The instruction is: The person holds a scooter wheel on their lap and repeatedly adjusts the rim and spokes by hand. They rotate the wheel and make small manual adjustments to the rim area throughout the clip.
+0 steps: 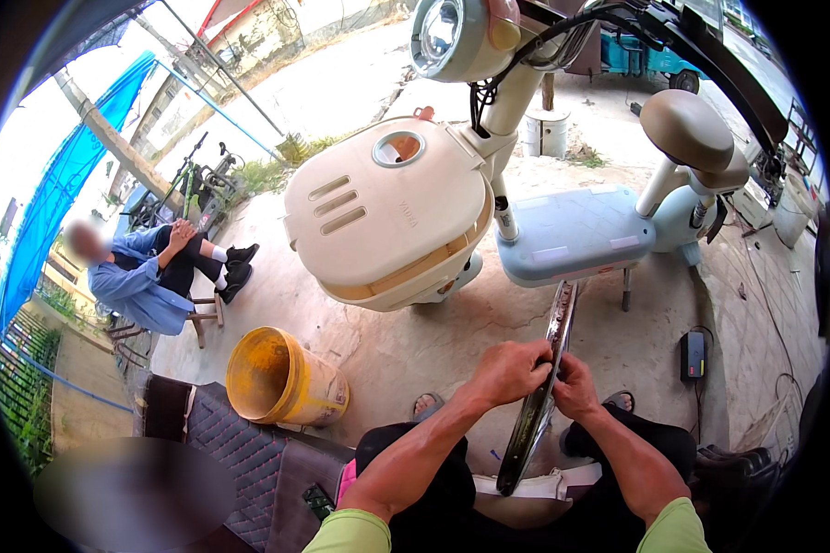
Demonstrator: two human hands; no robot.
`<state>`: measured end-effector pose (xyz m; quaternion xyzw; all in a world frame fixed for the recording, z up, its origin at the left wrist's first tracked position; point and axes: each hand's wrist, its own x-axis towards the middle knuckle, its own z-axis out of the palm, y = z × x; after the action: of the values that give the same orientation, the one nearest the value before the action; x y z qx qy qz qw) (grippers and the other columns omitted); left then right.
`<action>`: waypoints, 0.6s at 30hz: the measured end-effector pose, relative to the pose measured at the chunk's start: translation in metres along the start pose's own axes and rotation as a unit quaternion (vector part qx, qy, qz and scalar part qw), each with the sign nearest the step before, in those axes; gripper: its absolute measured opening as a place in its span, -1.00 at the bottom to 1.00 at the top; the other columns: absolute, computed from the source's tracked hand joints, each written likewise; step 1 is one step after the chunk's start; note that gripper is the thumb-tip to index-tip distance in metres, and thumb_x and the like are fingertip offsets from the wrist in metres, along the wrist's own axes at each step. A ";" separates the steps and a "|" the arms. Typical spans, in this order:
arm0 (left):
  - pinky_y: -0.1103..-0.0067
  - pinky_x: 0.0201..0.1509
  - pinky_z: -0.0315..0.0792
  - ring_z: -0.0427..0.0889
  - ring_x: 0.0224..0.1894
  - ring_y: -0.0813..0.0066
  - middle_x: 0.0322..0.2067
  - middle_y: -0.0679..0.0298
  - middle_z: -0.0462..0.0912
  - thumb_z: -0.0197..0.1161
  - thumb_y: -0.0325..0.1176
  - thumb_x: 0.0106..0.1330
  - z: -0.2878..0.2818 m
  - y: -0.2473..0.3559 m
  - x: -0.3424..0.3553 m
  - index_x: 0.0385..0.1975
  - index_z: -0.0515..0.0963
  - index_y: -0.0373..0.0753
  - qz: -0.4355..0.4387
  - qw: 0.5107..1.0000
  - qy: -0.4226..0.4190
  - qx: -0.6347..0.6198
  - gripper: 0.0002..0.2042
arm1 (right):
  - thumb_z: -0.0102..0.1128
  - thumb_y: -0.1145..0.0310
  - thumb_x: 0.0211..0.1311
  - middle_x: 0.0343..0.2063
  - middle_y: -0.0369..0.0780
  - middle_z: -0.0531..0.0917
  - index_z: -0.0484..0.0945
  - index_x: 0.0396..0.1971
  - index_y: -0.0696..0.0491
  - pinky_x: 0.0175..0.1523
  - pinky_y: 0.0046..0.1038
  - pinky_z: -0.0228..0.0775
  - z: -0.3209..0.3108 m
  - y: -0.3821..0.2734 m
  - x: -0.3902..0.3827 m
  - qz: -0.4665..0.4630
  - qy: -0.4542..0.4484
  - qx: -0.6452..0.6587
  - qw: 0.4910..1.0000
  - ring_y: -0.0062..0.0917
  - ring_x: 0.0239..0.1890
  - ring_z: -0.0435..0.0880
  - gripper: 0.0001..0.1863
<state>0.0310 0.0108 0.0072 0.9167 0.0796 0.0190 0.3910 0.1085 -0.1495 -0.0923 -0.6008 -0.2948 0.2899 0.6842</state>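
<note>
In front of my lap stands a long, narrow, shiny dark metal piece, which looks like a wheel rim point(528, 426) seen edge-on. It tilts from my lap up toward the scooter. My left hand point(515, 370) is closed on its left side near the middle, fingers bent over the edge. My right hand point(575, 389) grips the opposite side at about the same height, fingers curled and partly hidden. Whether a small part lies between the fingers cannot be made out. A whitish piece point(581, 479) lies between my legs under the rim's near end.
Ahead stands an electric scooter with a cream basket point(387, 212) and a pale blue footboard point(576, 235). A yellow bucket point(323, 382) is at left, beside a dark quilted seat point(240, 461) with a phone point(319, 500). A black charger box point(693, 356) lies right. Someone sits far left.
</note>
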 end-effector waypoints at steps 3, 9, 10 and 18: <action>0.26 -0.23 0.53 0.69 -0.31 0.03 -0.39 0.11 0.71 0.24 -0.23 0.23 0.001 0.005 -0.005 -0.24 0.63 -0.12 0.032 0.999 0.029 -0.018 -0.82 | 0.21 0.50 0.30 -0.14 -0.25 0.69 0.56 0.02 0.15 -0.24 -0.61 0.51 -0.005 0.005 -0.001 0.021 -0.005 0.006 1.000 -0.70 -0.22 0.62 -0.71; 0.25 -0.26 0.51 0.68 -0.32 0.01 -0.40 0.13 0.70 0.23 -0.23 0.23 0.005 0.004 -0.001 -0.24 0.62 -0.08 0.014 1.000 0.022 -0.003 -0.83 | 0.22 0.51 0.30 -0.13 -0.31 0.68 0.57 0.03 0.13 -0.19 -0.64 0.50 -0.007 0.006 0.000 -0.003 -0.004 0.022 1.000 -0.71 -0.17 0.61 -0.70; 0.23 -0.26 0.51 0.67 -0.33 0.00 -0.41 0.13 0.70 0.22 -0.24 0.23 0.005 0.004 -0.001 -0.25 0.62 -0.08 0.023 0.999 0.029 -0.017 -0.84 | 0.23 0.50 0.31 -0.12 -0.30 0.68 0.57 0.03 0.14 -0.09 -0.60 0.50 -0.006 0.008 -0.001 0.006 -0.001 0.057 0.998 -0.69 -0.13 0.61 -0.70; 0.20 -0.27 0.49 0.66 -0.33 -0.02 -0.44 0.11 0.68 0.20 -0.26 0.20 0.002 0.004 -0.003 -0.30 0.63 -0.08 0.026 0.999 0.024 0.008 -0.86 | 0.24 0.48 0.35 -0.14 -0.29 0.67 0.54 -0.02 0.17 0.07 -0.54 0.45 0.001 0.003 0.000 0.007 0.000 0.077 0.997 -0.63 -0.08 0.62 -0.76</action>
<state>0.0292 0.0062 0.0093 0.9208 0.0654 0.0500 0.3813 0.1079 -0.1486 -0.0949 -0.5487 -0.2674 0.3163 0.7262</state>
